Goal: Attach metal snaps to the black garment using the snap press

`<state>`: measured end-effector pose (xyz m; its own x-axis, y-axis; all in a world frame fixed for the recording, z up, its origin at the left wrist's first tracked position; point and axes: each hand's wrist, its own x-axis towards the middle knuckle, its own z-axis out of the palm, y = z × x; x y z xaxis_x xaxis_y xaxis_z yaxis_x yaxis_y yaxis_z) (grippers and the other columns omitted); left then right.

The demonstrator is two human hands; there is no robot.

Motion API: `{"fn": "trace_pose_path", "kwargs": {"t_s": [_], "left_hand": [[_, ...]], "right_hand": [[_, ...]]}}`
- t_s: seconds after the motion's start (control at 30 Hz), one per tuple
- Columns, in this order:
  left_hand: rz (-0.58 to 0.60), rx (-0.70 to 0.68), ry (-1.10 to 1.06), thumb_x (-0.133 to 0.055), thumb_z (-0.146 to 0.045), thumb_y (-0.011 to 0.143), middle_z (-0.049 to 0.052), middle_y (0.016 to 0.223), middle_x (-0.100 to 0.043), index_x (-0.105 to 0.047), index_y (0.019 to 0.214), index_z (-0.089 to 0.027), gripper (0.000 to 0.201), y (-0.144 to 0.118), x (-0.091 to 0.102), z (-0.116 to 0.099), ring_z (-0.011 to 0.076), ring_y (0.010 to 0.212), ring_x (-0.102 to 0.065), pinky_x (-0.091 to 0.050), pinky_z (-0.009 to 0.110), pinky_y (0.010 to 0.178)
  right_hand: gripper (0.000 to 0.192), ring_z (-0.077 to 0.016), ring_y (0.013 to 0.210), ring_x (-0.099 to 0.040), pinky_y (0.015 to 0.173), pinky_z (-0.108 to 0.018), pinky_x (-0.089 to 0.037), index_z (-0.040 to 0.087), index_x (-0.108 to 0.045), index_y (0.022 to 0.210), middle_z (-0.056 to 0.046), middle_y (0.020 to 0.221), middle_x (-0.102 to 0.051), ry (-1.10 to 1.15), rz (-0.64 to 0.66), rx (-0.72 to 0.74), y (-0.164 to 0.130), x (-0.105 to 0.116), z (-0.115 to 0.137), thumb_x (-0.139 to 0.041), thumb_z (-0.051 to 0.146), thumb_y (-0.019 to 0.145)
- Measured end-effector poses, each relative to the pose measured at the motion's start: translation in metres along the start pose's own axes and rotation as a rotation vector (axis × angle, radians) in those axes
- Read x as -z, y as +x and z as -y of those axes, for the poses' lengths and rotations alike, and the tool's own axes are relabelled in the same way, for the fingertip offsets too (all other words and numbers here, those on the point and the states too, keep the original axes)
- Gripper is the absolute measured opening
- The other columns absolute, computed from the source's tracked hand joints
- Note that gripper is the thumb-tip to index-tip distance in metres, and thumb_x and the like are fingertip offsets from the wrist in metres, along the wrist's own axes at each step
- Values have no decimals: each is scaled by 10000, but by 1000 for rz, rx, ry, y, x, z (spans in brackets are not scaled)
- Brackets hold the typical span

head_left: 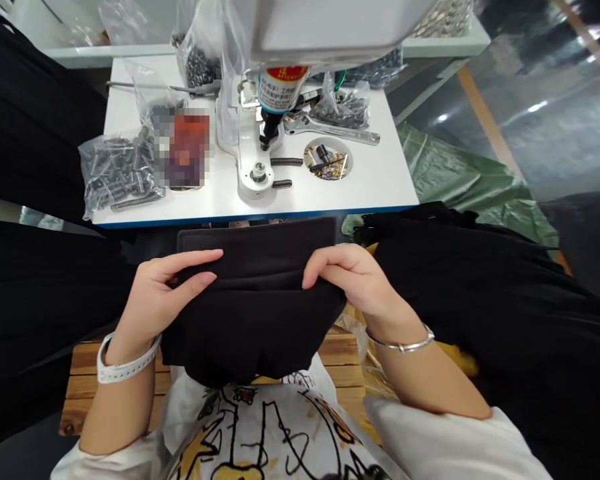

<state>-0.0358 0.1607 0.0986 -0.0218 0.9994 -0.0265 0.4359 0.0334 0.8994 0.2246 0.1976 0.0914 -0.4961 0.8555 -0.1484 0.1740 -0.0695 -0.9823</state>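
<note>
A piece of black fabric (253, 327) with a wide folded band along its top hangs between my hands, over my lap and below the table's front edge. My left hand (167, 287) grips its left side, index finger and thumb stretched across the front; the other fingers are hidden behind. On the right, my right hand (353, 273) pinches the fabric near the band's lower seam, fingers curled. Just ahead, a white press machine (255, 190) stands on the table, its black upper punch (269, 127) above a round metal die (259, 171). No fabric lies on the die.
The white table (380, 187) carries a bag of metal parts (123, 167), a partly blurred red item (189, 150), an adjustable wrench (335, 128), springs (286, 162) and a round recess of small parts (329, 160). Black cloth piles (470, 280) flank me on both sides.
</note>
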Motion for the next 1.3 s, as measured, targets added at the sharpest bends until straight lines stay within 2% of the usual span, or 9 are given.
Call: {"fn": "trace_pose_path", "kwargs": {"t_s": [0.3,0.43,0.57,0.77,0.93,1.03,1.1,1.2,1.3], "left_hand": [[284,32,163,-649,-365,709,59,1250,-540,-484,1249,-252,576,38,-2,13,251,1106,-528,-435,363,944],[175,-200,436,-636,-442,703,91,1437,-280,-366,1317,-244,699,61,-5,3,294,1297,-294,-300,454,1036],[182,-344,587,-625,-539,666,121,1260,-483,-459,1223,-186,680,86,-14,-11,317,1214,-383,-217,518,1040],[771,36,208,-630,-451,676,-17,672,-577,-608,753,-157,305,109,-19,-5,157,663,-535,-419,250,627],[800,60,-86,-617,-272,716,-17,871,-620,-590,900,-168,214,107,-17,-8,152,814,-560,-420,220,711],[824,-30,-14,-600,-224,728,-15,851,-615,-581,897,-169,179,104,-18,-17,147,798,-558,-410,225,706],[811,-108,95,-614,-215,717,-27,773,-593,-569,844,-165,143,103,-19,-25,130,715,-535,-388,220,648],[820,-203,199,-642,-189,693,-44,704,-552,-546,812,-163,155,100,-20,-34,105,634,-494,-353,210,593],[858,-237,227,-661,-167,673,-50,688,-537,-541,836,-164,203,98,-19,-38,94,608,-480,-345,203,585]], "right_hand": [[179,-166,809,-632,794,-281,-482,212,-705,770,-9,819,-691,33,-226,-171,32,-9,-26,-712,331,636],[178,-161,829,-634,822,-279,-490,223,-706,790,-1,841,-693,-40,-224,-118,42,-6,-22,-718,299,630],[149,-166,784,-645,786,-282,-513,222,-707,763,2,797,-697,-91,-216,-78,48,-4,-15,-721,253,618],[120,-175,732,-646,747,-292,-525,220,-702,735,-1,748,-694,-164,-208,-73,48,-2,-14,-717,228,615],[433,-191,848,-635,741,-305,-534,249,-604,1077,-34,1045,-644,-155,-69,-63,45,13,-13,-700,268,655],[843,-200,905,-620,699,-319,-542,316,-240,1370,-67,1289,-484,-189,-157,-8,45,21,-2,-699,332,664],[824,-231,1010,-577,783,-346,-516,304,-288,1353,-65,1309,-461,-401,-193,64,48,23,11,-708,370,648],[473,-219,915,-596,757,-315,-481,262,-577,1095,-29,1052,-626,-691,47,126,55,23,28,-691,401,657],[146,-126,563,-531,540,-255,-388,214,-637,785,19,621,-599,-782,359,99,60,23,36,-593,351,759]]}}
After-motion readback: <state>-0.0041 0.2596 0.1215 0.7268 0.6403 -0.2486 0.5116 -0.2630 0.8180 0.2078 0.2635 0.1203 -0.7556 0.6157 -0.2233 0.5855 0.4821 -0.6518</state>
